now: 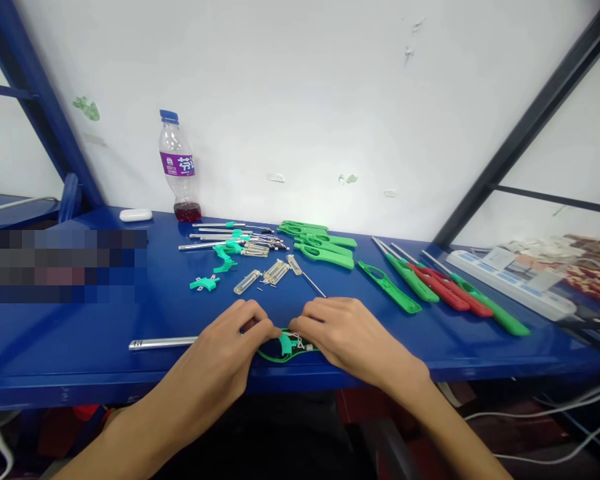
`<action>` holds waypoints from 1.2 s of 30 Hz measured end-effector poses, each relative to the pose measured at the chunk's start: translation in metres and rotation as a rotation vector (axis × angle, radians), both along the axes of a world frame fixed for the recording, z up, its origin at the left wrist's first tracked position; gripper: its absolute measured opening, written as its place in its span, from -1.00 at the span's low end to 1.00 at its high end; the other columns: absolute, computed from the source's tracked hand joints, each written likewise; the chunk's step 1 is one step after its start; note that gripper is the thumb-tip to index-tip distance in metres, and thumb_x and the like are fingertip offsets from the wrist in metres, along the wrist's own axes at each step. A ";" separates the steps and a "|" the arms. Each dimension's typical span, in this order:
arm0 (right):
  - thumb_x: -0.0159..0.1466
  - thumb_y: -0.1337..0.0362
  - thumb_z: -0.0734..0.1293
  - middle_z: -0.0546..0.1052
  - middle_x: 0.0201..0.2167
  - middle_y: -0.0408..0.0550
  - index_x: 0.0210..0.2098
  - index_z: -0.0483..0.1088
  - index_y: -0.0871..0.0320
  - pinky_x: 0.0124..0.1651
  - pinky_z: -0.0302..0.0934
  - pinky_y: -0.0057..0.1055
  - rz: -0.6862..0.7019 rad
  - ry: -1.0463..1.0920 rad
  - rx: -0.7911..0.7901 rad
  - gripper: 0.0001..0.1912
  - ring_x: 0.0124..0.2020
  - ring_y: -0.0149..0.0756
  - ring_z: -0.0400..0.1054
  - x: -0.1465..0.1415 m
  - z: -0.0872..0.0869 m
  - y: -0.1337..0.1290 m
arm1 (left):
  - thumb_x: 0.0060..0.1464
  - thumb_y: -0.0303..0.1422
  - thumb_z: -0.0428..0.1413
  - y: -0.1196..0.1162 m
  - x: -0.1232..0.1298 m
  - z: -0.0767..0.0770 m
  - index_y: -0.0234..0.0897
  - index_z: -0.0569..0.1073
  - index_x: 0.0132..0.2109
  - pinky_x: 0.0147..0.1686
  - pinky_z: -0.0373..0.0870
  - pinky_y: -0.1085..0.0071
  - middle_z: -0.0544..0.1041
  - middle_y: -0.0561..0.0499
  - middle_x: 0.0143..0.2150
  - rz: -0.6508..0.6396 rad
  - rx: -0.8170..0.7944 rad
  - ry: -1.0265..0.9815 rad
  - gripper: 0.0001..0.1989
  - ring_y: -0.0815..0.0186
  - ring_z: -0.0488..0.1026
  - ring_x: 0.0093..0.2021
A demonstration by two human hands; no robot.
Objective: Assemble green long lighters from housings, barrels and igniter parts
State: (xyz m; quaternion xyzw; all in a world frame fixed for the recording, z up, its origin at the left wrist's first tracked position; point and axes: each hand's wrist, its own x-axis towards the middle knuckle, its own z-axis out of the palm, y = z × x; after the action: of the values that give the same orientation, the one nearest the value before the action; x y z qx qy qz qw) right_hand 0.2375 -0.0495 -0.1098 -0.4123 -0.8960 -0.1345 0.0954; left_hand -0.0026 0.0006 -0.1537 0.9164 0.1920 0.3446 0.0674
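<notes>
At the table's front edge lies an open green lighter casing [276, 359] with a silver tube [163, 343] sticking out to the left. Inside it show a teal trigger [285, 344] and thin white wires [297, 341]. My left hand [230, 343] is closed at the casing's left part, thumb and fingertips by the trigger. From the other side, my right hand [347, 337] grips the right part, its fingertips bent over the wires. My hands cover both ends of the casing. Beyond them are clear fuel tanks [277, 273] and a thin metal rod [313, 285].
Silver tubes [220, 237], loose teal triggers [205, 283] and stacked green casing halves [325, 253] lie behind. To the right are a single green half [390, 288], finished-looking lighters [447, 290] and a white power strip [513, 283]. A bottle [177, 167] stands by the wall.
</notes>
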 end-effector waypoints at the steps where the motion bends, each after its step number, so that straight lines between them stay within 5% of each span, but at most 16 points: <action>1: 0.44 0.48 0.48 0.45 -0.33 -0.16 -0.15 0.49 0.17 -0.35 -0.01 -0.29 -0.004 -0.026 0.020 -0.88 -0.36 -0.24 0.31 0.000 -0.001 0.000 | 0.30 -0.76 -0.09 0.000 0.000 -0.001 -0.22 0.38 0.03 -0.21 0.28 0.36 0.39 0.02 -0.10 0.003 -0.004 -0.003 -0.62 0.30 0.33 -0.16; 5: 0.55 0.39 0.37 0.46 -0.37 -0.17 -0.10 0.45 0.18 -0.39 -0.05 -0.29 -0.005 -0.004 0.059 -0.95 -0.39 -0.24 0.36 -0.001 -0.002 0.000 | 0.27 -0.78 -0.10 -0.001 -0.001 -0.002 -0.21 0.38 0.01 -0.19 0.29 0.36 0.39 0.02 -0.09 0.003 -0.044 0.017 -0.59 0.29 0.33 -0.14; 11: 0.72 0.09 -0.07 0.49 -0.47 -0.18 -0.01 0.45 0.13 -0.44 -0.08 -0.31 -0.070 0.198 0.097 -0.47 -0.49 -0.27 0.41 -0.009 -0.001 0.002 | 0.27 -0.78 -0.08 -0.002 -0.002 0.000 -0.18 0.39 0.05 -0.19 0.31 0.37 0.39 0.03 -0.09 0.004 -0.062 0.021 -0.56 0.30 0.35 -0.15; 15: 0.70 0.06 0.11 0.60 -0.29 -0.17 0.10 0.45 0.07 -0.27 0.14 -0.37 -0.086 0.481 0.090 -0.66 -0.34 -0.29 0.51 -0.004 -0.005 -0.013 | 0.26 -0.79 -0.08 -0.002 -0.002 0.003 -0.17 0.40 0.07 -0.16 0.33 0.37 0.41 0.02 -0.05 0.001 -0.066 0.031 -0.53 0.29 0.37 -0.12; 19: 0.60 0.12 0.34 0.62 -0.21 -0.23 -0.09 0.51 0.04 -0.13 0.25 -0.41 -0.031 0.726 -0.029 -0.83 -0.26 -0.33 0.52 0.002 -0.011 -0.030 | 0.27 -0.78 -0.10 -0.003 -0.001 0.003 -0.20 0.42 0.06 -0.17 0.35 0.35 0.42 0.00 -0.07 -0.012 -0.060 0.016 -0.55 0.27 0.37 -0.13; 36: 0.62 0.29 0.29 0.58 -0.21 -0.18 -0.15 0.46 0.09 -0.08 0.20 -0.32 -0.004 0.689 -0.102 -0.82 -0.25 -0.25 0.43 0.001 -0.027 -0.028 | 0.41 -0.44 0.11 -0.006 0.001 0.007 -0.19 0.52 -0.02 -0.20 0.37 0.38 0.46 0.00 -0.12 -0.009 -0.100 -0.073 -0.89 0.32 0.45 -0.17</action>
State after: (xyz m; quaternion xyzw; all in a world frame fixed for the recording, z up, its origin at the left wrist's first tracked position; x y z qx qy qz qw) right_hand 0.2381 -0.0774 -0.1370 -0.4397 -0.8158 0.0575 0.3712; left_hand -0.0016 -0.0053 -0.1462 0.8996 0.2022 0.3675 0.1216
